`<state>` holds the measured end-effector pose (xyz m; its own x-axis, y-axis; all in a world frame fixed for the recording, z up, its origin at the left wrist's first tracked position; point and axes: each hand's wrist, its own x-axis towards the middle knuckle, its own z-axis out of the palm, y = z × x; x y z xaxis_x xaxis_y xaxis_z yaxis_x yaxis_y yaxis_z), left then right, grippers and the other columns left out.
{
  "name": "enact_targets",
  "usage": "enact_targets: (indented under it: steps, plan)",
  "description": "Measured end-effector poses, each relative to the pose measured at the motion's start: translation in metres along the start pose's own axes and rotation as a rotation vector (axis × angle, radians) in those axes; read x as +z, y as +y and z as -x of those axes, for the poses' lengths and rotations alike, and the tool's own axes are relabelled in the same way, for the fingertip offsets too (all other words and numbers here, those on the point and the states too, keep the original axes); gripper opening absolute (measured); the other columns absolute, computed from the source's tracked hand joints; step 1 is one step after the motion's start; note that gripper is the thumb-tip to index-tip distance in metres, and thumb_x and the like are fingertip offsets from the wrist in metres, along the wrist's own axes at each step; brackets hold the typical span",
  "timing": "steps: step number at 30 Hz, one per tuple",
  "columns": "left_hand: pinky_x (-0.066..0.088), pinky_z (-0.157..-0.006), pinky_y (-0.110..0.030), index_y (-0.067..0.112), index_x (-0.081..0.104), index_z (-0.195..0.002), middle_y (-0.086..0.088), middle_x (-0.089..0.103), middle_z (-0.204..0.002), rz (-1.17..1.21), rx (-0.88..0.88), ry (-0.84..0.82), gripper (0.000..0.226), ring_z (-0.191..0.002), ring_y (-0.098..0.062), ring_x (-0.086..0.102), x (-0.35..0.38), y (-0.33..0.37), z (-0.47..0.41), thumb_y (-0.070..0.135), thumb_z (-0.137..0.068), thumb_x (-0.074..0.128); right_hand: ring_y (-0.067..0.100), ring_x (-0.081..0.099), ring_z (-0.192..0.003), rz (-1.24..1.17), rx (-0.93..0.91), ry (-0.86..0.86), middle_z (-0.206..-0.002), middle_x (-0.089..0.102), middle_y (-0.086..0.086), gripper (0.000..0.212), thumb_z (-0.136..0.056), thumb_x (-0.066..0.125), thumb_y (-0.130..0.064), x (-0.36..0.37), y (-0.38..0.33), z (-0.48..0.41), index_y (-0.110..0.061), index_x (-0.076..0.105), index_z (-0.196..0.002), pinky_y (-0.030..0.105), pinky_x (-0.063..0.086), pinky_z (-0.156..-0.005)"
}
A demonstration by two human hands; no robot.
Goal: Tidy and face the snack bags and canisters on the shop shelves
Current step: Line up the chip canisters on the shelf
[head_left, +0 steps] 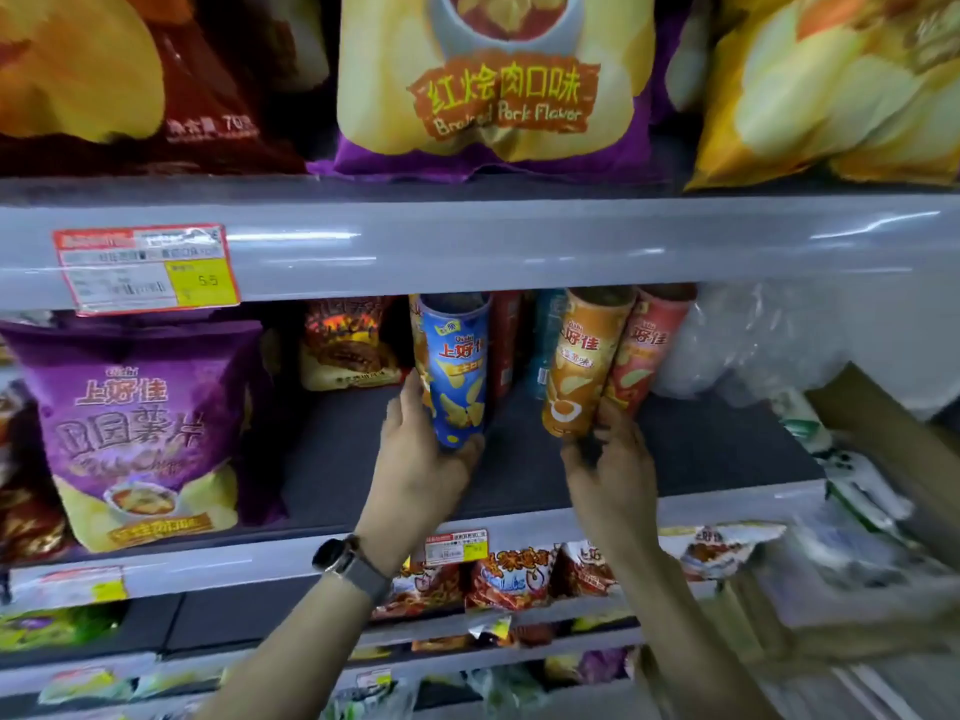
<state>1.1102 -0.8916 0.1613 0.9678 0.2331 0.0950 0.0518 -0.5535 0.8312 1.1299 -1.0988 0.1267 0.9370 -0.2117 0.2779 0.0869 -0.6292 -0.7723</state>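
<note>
- Now both hands work the middle shelf [701, 449], each on one canister.
- left hand [421, 459]: thumb and fingers curl round the bottom end of the blue canister [457, 366]. The tube rises straight up from the grip, with its long axis near vertical and its label facing out.
- right hand [608, 465]: fingers wrap the bottom end of the orange canister [582, 366]. The hand is motion-blurred, so the exact finger layout is unclear.
- Key relation: the orange canister's long axis runs up from the grip with the top leaning right. It rests against the red canister [644, 350], which leans the same way.
- I cannot tell whether the right fingers also touch the red one.
- My guess at the next move: bring the orange top back over the grip to stand it up. The right hand is nearer for that, and the red one may tip once its neighbour goes.
- Materials: the canisters are rigid, smooth printed tubes, likely cardboard, and slick under the fingers.
- A teal canister [545, 345] stands behind, between the two grips.
- Far left of the left grip is a purple bag [140, 428], a soft, puffy, crinkly film.
- Right of the right grip lies clear plastic wrap [769, 335].
</note>
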Motion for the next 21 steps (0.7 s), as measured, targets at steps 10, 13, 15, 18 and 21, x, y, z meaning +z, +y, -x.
enact_targets:
  steps: [10, 13, 15, 18, 21]
  plan:
    - [0.049, -0.103, -0.055, 0.010, 0.046, -0.131, -0.014, 0.056, -0.131, 0.199, -0.051, 0.058, 0.077, -0.125, -0.039, 0.055, 0.026, -0.021, -0.047, 0.047, -0.076, 0.087, 0.029, 0.062, -0.118, -0.075, 0.147, 0.197, -0.138, 0.058, 0.002, 0.067, -0.087, 0.078, -0.045, 0.041, -0.011, -0.025, -0.024, 0.048, -0.143, 0.042, 0.051, -0.092]
    - [0.053, -0.096, -0.050, 0.011, 0.049, -0.127, -0.011, 0.058, -0.126, 0.202, 0.002, 0.024, 0.061, -0.118, -0.033, 0.060, 0.020, -0.033, -0.046, 0.038, -0.086, 0.085, 0.030, 0.064, -0.116, -0.062, 0.185, 0.230, -0.132, 0.062, 0.003, 0.067, -0.084, 0.079, -0.048, 0.047, -0.012, -0.032, -0.022, 0.051, -0.139, 0.045, 0.053, -0.091]
    - [0.053, -0.094, -0.043, 0.012, 0.050, -0.132, -0.007, 0.058, -0.126, 0.202, 0.022, 0.049, 0.058, -0.115, -0.027, 0.061, 0.009, -0.044, -0.037, 0.034, -0.089, 0.083, 0.027, 0.066, -0.111, -0.068, 0.181, 0.227, -0.124, 0.065, -0.001, 0.063, -0.080, 0.080, -0.053, 0.049, -0.011, -0.033, -0.025, 0.055, -0.132, 0.044, 0.055, -0.090]
    - [0.045, -0.090, -0.034, 0.015, 0.053, -0.131, -0.002, 0.058, -0.122, 0.162, 0.041, 0.124, 0.052, -0.112, -0.020, 0.059, -0.014, -0.063, -0.020, 0.032, -0.091, 0.081, 0.015, 0.067, -0.094, -0.144, 0.114, 0.173, -0.107, 0.069, -0.009, 0.047, -0.077, 0.082, -0.052, 0.050, -0.019, -0.025, -0.032, 0.060, -0.113, 0.035, 0.054, -0.082]
    - [0.049, -0.095, -0.039, 0.017, 0.054, -0.135, -0.002, 0.060, -0.122, 0.146, 0.071, 0.172, 0.050, -0.112, -0.021, 0.060, -0.035, -0.080, -0.017, 0.033, -0.094, 0.078, 0.007, 0.068, -0.087, -0.188, 0.022, 0.107, -0.101, 0.070, -0.009, 0.046, -0.073, 0.083, -0.054, 0.062, -0.036, -0.011, -0.035, 0.058, -0.107, 0.032, 0.057, -0.076]
